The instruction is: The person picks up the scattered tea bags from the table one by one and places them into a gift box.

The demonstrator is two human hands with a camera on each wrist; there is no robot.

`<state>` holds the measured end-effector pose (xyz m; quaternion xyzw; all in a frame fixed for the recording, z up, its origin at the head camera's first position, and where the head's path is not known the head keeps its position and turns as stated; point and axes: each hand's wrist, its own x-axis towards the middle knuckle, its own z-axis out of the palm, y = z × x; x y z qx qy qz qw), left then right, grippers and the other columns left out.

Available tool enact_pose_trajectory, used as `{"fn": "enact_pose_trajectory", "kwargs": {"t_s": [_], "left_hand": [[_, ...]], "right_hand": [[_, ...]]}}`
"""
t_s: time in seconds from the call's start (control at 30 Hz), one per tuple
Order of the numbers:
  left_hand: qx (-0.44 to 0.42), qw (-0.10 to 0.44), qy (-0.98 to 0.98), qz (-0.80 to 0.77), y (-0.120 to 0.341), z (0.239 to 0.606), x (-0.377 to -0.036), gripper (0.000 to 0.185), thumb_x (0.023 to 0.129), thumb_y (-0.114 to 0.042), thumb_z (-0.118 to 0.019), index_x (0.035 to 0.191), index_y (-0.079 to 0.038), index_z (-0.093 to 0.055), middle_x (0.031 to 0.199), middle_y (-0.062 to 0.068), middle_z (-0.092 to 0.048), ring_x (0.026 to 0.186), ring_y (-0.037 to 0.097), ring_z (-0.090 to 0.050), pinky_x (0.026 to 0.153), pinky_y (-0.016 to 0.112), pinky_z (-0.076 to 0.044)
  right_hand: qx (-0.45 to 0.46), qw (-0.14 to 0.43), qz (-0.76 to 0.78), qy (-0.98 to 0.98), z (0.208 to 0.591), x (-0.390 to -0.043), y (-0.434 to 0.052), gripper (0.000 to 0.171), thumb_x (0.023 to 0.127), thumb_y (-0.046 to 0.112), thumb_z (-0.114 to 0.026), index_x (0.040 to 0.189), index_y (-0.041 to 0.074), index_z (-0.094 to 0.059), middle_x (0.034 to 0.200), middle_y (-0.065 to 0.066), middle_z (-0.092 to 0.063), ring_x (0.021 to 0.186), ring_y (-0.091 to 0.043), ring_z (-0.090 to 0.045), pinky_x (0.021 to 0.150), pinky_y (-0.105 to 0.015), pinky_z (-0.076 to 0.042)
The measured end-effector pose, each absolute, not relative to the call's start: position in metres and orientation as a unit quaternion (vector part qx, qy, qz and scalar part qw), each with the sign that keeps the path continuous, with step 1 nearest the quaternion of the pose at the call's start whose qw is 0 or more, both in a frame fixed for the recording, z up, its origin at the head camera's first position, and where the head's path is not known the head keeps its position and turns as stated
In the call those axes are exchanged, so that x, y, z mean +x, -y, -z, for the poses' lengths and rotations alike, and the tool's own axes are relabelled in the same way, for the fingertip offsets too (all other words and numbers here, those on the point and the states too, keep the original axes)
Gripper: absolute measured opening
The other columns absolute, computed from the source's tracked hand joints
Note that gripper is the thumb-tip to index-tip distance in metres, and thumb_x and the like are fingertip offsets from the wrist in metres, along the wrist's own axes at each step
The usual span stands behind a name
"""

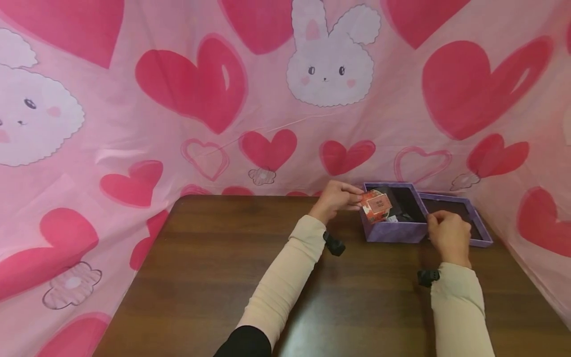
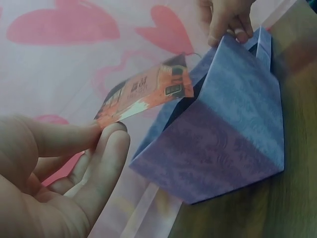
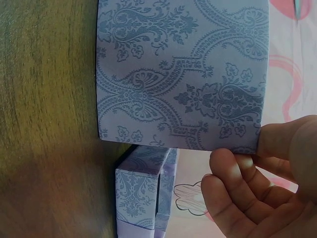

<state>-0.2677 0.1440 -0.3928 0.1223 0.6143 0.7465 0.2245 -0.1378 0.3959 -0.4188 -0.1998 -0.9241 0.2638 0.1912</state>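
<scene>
My left hand pinches the end of a flat orange-red printed card between thumb and fingers. The card is held tilted over the left side of an open purple box. In the left wrist view the card shows small dark lettering, and its far end overlaps the box rim. My right hand grips the box's near right corner; in the right wrist view its thumb and fingers hold the patterned wall at the edge. Dark items lie inside the box.
A purple lid with a dark inside lies on the brown table, right of the box. Behind the table hangs a pink cloth with hearts and rabbits. Each wrist wears a small black camera.
</scene>
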Motion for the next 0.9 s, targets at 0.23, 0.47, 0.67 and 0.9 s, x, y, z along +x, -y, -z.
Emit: {"fn": "enact_pose_trajectory", "kwargs": {"t_s": [0.23,0.47,0.67,0.9], "left_hand": [[0.103,0.214,-0.599,-0.764,-0.161,0.396,-0.266,0.016,0.086,0.016,-0.067,0.1,0.013,-0.074,0.076,0.015,-0.071,0.059,0.018,-0.067,0.084,0.056,-0.054],[0.073,0.21,-0.586,-0.779,-0.175,0.397,-0.264,0.014,0.085,0.018,-0.068,0.096,0.012,-0.074,0.074,0.017,-0.07,0.056,0.018,-0.065,0.077,0.049,-0.059],[0.066,0.21,-0.581,-0.784,-0.188,0.396,-0.259,0.014,0.085,0.018,-0.068,0.096,0.012,-0.074,0.076,0.018,-0.071,0.058,0.018,-0.066,0.067,0.039,-0.062],[0.062,0.205,-0.604,-0.767,-0.196,0.398,-0.258,0.009,0.087,0.014,-0.069,0.096,0.012,-0.073,0.082,0.021,-0.072,0.067,0.027,-0.071,0.077,0.046,-0.059]], "right_hand": [[-0.197,0.212,-0.26,0.921,0.42,-0.139,-0.395,0.031,0.101,0.02,-0.055,0.104,-0.007,-0.07,0.098,-0.032,-0.067,0.1,-0.062,-0.052,0.085,-0.07,-0.042],[-0.194,0.22,-0.252,0.922,0.421,-0.139,-0.397,0.03,0.101,0.019,-0.056,0.102,-0.007,-0.07,0.097,-0.031,-0.067,0.1,-0.063,-0.053,0.084,-0.07,-0.042],[-0.199,0.218,-0.252,0.921,0.421,-0.139,-0.397,0.03,0.101,0.02,-0.055,0.102,-0.006,-0.071,0.097,-0.031,-0.067,0.1,-0.062,-0.053,0.083,-0.069,-0.043],[-0.2,0.221,-0.25,0.921,0.421,-0.139,-0.397,0.029,0.101,0.02,-0.056,0.102,-0.006,-0.071,0.098,-0.031,-0.067,0.1,-0.062,-0.054,0.083,-0.069,-0.043]]}}
